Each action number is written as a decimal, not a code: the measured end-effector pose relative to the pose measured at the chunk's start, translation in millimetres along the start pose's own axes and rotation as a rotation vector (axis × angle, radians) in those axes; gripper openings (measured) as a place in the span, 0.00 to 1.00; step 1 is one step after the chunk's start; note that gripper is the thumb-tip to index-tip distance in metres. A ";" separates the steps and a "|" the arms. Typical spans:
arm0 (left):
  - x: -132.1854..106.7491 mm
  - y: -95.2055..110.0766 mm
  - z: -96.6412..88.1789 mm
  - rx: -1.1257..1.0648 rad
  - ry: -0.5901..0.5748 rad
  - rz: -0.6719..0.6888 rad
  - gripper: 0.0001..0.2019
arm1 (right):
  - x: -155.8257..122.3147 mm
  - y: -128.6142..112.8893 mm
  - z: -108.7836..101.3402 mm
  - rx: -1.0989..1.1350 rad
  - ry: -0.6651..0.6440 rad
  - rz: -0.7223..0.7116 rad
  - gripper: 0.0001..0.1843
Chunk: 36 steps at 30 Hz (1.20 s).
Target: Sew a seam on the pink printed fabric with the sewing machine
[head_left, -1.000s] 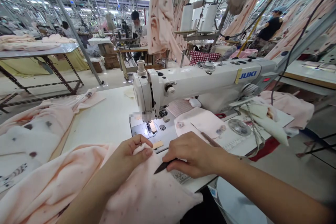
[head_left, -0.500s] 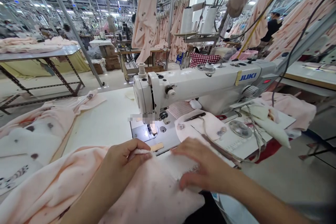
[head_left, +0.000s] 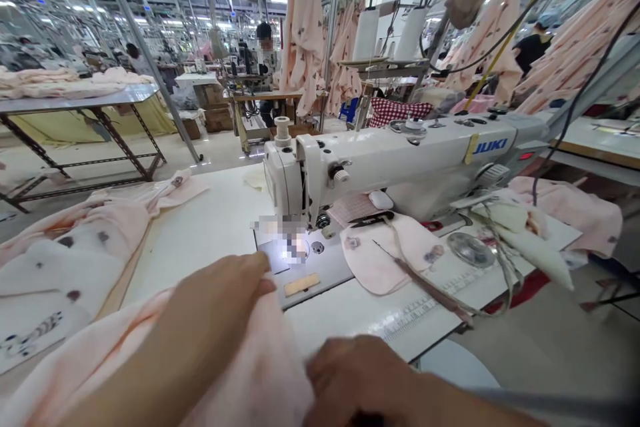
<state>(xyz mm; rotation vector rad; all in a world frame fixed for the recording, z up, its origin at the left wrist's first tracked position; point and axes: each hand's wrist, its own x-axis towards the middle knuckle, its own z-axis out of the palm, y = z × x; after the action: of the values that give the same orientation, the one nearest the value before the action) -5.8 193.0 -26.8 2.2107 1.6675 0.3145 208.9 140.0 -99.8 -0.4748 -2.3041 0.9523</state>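
My left hand [head_left: 237,297] is closed on the upper edge of a pale pink fabric piece [head_left: 273,347], just in front of the sewing machine's lit needle area. Lower and to the right, my right hand [head_left: 360,373] is curled at the fabric's right side, somewhat blurred, its fingertips gripping the edge. The cloth hangs stretched between both hands and spreads left under my left forearm. The white sewing machine [head_left: 400,157] stands behind. A small tan strip [head_left: 301,284] lies on its metal bed, right of my left hand. The presser foot is obscured by blurring.
On the table's right lie a pink curved fabric piece [head_left: 380,273], black thread snips [head_left: 373,219], a cord with a pointed tool, and a clear round dish [head_left: 470,250]. Printed pink garments [head_left: 70,260] cover the left side. Thread cones [head_left: 367,35] stand behind the machine. People are in the background.
My right hand has moved down toward me and curled onto the fabric's edge, uncovering the table's ruler markings. My left hand has moved slightly left and up with the cloth. The view has shifted slightly.
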 end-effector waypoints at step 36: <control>34.4 -14.9 83.4 0.436 0.273 0.481 0.23 | -15.3 53.2 -54.8 -0.608 -0.138 -0.237 0.10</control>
<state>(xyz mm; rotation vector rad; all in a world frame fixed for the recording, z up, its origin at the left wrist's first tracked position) 22.5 217.6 -110.3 3.0168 1.4036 0.4195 260.8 196.4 -113.4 -0.3679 -2.6872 0.1601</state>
